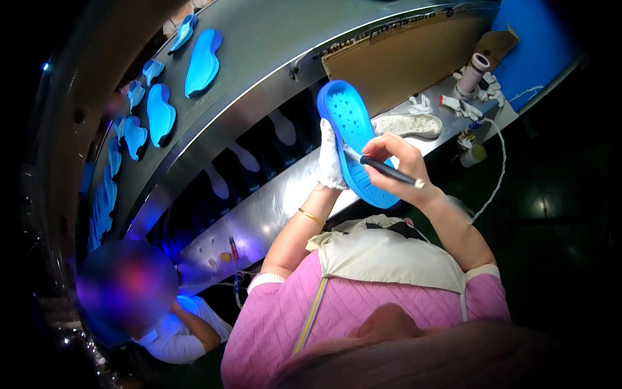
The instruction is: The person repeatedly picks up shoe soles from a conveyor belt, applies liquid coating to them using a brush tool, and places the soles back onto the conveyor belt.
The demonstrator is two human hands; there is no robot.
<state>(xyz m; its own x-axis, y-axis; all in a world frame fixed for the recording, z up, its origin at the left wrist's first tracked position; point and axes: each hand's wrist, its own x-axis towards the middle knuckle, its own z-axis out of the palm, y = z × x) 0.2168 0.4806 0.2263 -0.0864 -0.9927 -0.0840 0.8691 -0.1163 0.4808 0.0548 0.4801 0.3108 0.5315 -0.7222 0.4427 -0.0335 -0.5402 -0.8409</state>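
My left hand, in a white glove, grips the edge of a blue shoe sole. The sole is held up at a tilt, its hollow, studded face toward me. My bare right hand is closed round a brush with a dark handle. The brush's pale tip reaches the sole's inner edge near my left fingers. A metal ledge lies beneath my hands. Just beyond the right hand, a whitish sole-shaped piece rests on the ledge.
Several blue pieces lie on the dark conveyor belt at far left. Cardboard leans behind the ledge. At right stand a pinkish cylinder, gloves and a pale hose. Another person is at lower left.
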